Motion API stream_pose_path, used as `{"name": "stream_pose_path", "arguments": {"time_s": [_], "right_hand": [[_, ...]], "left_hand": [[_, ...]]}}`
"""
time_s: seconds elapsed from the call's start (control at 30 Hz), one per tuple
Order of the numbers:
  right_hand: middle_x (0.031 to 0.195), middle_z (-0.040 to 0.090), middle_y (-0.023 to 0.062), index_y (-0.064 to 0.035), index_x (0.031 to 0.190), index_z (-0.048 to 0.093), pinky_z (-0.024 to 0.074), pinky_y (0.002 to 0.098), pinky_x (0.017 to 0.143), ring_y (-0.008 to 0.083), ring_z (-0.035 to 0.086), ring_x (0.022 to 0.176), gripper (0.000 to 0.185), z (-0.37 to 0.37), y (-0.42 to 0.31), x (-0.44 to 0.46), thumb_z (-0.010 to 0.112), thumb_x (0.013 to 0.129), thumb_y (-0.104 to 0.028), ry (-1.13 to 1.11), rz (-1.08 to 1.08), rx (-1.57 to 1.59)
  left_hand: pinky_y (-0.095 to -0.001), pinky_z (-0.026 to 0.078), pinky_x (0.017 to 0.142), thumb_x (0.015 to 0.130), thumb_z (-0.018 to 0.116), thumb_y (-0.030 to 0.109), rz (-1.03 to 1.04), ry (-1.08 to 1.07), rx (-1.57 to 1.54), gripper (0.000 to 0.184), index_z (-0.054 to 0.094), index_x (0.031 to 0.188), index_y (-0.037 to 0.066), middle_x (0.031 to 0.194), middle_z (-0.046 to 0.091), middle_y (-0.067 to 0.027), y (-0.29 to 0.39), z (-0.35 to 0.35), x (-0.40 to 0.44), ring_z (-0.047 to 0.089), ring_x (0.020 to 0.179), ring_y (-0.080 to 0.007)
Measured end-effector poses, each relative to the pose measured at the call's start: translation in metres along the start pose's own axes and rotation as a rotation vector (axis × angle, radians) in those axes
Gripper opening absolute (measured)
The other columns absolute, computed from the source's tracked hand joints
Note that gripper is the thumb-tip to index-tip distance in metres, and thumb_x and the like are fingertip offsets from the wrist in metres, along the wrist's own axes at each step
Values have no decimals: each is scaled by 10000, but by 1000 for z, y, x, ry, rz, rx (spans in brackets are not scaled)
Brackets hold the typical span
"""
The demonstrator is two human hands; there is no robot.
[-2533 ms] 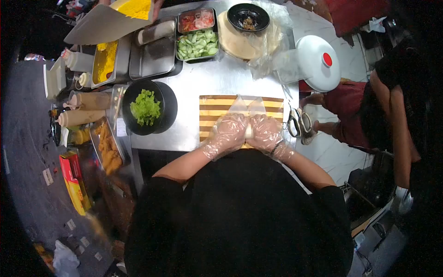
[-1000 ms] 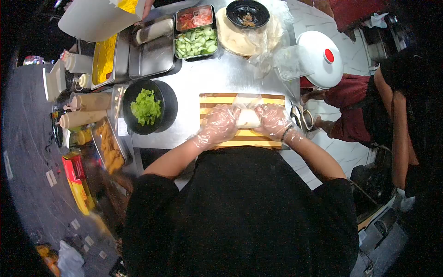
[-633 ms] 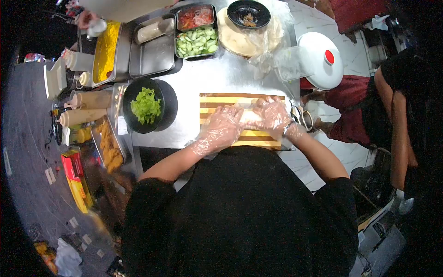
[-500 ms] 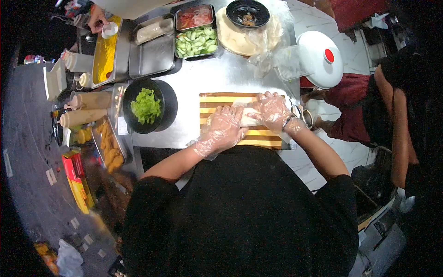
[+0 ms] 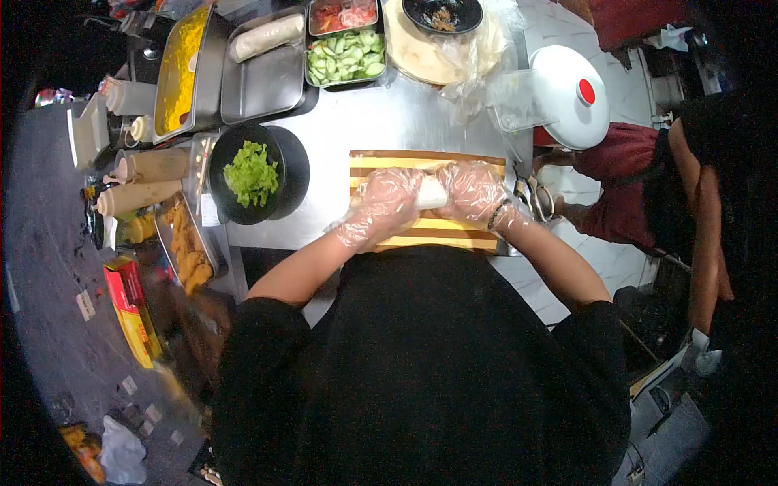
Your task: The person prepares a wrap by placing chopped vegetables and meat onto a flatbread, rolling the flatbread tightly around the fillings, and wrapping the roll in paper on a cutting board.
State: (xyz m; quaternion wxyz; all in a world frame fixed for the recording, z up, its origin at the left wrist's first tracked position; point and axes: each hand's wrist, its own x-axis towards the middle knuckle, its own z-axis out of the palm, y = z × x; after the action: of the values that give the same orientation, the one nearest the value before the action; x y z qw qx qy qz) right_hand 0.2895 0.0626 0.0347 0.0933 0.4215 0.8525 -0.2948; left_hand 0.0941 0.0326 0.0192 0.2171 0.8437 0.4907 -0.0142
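Note:
A white roll lies across the striped cutting board, its middle showing between my hands. My left hand, in a clear plastic glove, is wrapped round the roll's left end. Round the right end, my right hand is closed, gloved the same way, with a dark band at the wrist. The fingers hide both ends of the roll. Left of the board sits a black bowl of lettuce. Scissors lie just right of the board.
Along the back stand a tray of yellow food, a tray with another roll, sliced cucumber, flatbreads and a white lid. Sauce bottles and fried food are at left. Another person stands at right.
The hands have closed further over the roll, and the right hand has turned from raised fingers to a grip. The large white sheet and the other person's hand at the upper left have left the view.

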Motion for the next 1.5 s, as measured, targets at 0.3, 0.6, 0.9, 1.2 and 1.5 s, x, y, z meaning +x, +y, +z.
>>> {"name": "stream_pose_path", "arguments": {"time_s": [0.3, 0.6, 0.9, 1.2, 1.5], "right_hand": [[888, 676, 147, -67, 1020, 609, 494, 466, 838, 313, 659, 862, 460, 12, 15, -14, 730, 731, -404, 92, -53, -128], [1094, 651, 165, -119, 1182, 643, 399, 472, 951, 329, 556, 1091, 572, 3, 11, -16, 495, 903, -596, 101, -58, -100], [1186, 584, 198, -52, 1222, 574, 424, 437, 966, 325, 543, 1122, 500, -15, 10, 1, 507, 940, -460, 83, 128, -16], [1121, 609, 157, -36, 1211, 541, 494, 445, 898, 306, 586, 1081, 518, 10, 14, 13, 690, 807, -325, 101, -28, -208], [952, 645, 144, -59, 1055, 585, 500, 445, 817, 320, 633, 917, 412, 10, 19, -4, 725, 741, -287, 133, -66, -144]], "left_hand": [[-474, 489, 816, 746, 660, 198, 29, 44, 33, 409, 630, 1088, -24, 866, 669, -190, -9, 6, -11, 647, 855, -335], [-493, 347, 1030, 757, 684, 306, -31, 57, 21, 690, 485, 1324, -33, 1207, 559, -220, 5, 0, -24, 502, 1153, -362], [-507, 357, 1049, 857, 611, 308, -15, 34, 65, 596, 488, 1322, -45, 1283, 542, -213, 15, -1, -4, 512, 1191, -357], [-435, 507, 806, 756, 678, 236, 0, 50, 54, 464, 596, 1139, -11, 943, 673, -195, -8, -3, 19, 660, 904, -333], [-450, 432, 880, 775, 658, 213, -69, -65, 145, 443, 570, 1162, 15, 947, 656, -164, -17, 9, 1, 637, 918, -308]]}}
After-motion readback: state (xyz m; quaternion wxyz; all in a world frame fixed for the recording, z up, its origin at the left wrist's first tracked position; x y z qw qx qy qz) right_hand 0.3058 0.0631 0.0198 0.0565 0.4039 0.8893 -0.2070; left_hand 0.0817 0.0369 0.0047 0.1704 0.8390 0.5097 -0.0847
